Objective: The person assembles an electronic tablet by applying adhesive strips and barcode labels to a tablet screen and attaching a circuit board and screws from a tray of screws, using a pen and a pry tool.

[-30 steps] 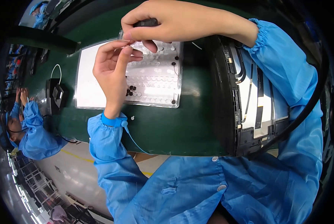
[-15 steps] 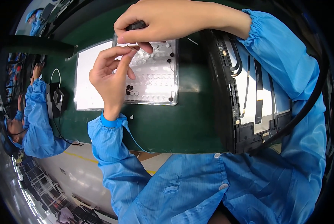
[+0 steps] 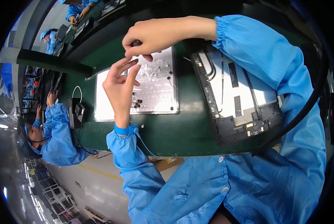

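Observation:
My left hand (image 3: 119,84), with a blue strap (image 3: 125,130) and cord at the wrist, is raised over a clear plastic tray (image 3: 155,93). Its thumb and forefinger are bent toward each other around a small brown piece (image 3: 135,61), too small to name. Just above, my right hand (image 3: 152,37) reaches across from the right, its fingers wrapped around a black-handled tool (image 3: 136,43). That tool's tip is hidden behind the fingers. Small clear discs (image 3: 155,69) and black round pieces (image 3: 137,103) lie on the tray.
A white sheet (image 3: 104,99) lies left of the tray. At the right an opened flat device panel (image 3: 238,97) sits under my right sleeve. A black box (image 3: 76,114) with a white cable stands at the left. Beyond it a co-worker in blue (image 3: 58,130) sits at the bench.
The view has swung, so the bench and tray appear farther right and the panel farther left. My left thumb and forefinger look slightly farther apart. My right hand still grips the tool.

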Demonstrator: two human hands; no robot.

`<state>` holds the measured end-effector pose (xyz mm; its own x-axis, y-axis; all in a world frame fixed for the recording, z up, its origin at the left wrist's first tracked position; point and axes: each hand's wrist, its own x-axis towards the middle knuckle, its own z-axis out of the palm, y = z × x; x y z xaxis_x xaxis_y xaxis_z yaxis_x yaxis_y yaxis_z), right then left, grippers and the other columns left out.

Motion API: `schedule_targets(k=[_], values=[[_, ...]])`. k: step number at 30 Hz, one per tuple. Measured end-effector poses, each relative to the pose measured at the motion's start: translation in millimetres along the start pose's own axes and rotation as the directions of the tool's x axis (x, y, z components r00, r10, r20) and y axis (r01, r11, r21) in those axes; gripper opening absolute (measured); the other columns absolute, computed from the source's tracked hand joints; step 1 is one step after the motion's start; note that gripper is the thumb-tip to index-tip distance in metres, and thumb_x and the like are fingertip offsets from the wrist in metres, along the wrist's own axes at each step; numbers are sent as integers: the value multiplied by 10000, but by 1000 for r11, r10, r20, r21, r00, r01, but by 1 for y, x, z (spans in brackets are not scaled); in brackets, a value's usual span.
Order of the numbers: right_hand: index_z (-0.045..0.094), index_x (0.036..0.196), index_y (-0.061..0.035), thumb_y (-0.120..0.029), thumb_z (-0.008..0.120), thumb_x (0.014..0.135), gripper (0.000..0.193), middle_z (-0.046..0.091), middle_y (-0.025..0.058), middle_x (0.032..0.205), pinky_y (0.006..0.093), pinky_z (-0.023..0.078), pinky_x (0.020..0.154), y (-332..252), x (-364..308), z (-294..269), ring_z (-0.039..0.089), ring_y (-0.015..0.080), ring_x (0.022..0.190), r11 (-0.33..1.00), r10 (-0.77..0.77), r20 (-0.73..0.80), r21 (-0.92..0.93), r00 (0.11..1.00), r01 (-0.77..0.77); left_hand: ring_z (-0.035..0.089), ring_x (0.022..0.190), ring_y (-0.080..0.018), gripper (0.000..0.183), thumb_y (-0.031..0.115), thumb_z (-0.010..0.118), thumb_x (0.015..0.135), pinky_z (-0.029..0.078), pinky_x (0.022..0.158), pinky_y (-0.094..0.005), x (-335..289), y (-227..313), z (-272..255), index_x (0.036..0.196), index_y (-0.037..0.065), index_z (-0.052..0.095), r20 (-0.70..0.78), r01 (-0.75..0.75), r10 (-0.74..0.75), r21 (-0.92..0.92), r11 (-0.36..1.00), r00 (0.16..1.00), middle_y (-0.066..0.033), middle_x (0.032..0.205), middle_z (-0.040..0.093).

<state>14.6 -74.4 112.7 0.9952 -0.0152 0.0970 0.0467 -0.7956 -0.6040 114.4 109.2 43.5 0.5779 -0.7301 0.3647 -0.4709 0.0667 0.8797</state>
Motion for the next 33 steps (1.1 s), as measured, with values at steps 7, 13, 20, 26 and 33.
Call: schedule_targets(k=[7,13,20,26,33], values=[[637,1153,-60,-396,607,1014,365,736,47,928,271,527,634,-23,-58,-50,675,121,714,983,25,-285,180,958,28,665,709,-84,199,13,737,908,524,617,-196,22,67,15,1093,-59,749,-102,-263,257,-53,963,961,-116,1064,765],[631,1110,-44,-318,689,993,303,694,49,945,229,540,688,-9,-128,-82,673,119,846,693,88,-280,706,956,143,681,951,-119,240,47,754,894,550,809,-258,63,100,73,1119,-34,760,17,-577,583,-121,808,812,-142,1227,725],[664,972,-91,-206,765,936,157,717,31,886,207,492,620,23,-173,-79,628,78,750,628,267,-366,768,891,127,647,762,-66,108,29,781,857,518,703,-224,63,106,115,952,-21,776,77,-640,642,-55,766,763,-103,1182,741],[625,1168,-72,-368,714,948,380,726,41,1002,271,525,748,72,-195,-54,682,134,843,992,-76,-727,13,683,124,677,777,-129,88,-7,779,836,530,666,-248,50,123,145,922,6,765,217,-778,747,192,598,628,-72,1015,737],[601,1198,-81,-256,730,948,331,674,67,1142,321,485,976,110,-213,-26,625,158,1056,967,117,-596,250,795,45,637,766,-98,89,45,800,831,503,668,-236,42,115,162,903,3,769,397,-574,506,68,816,766,-64,1059,712]])
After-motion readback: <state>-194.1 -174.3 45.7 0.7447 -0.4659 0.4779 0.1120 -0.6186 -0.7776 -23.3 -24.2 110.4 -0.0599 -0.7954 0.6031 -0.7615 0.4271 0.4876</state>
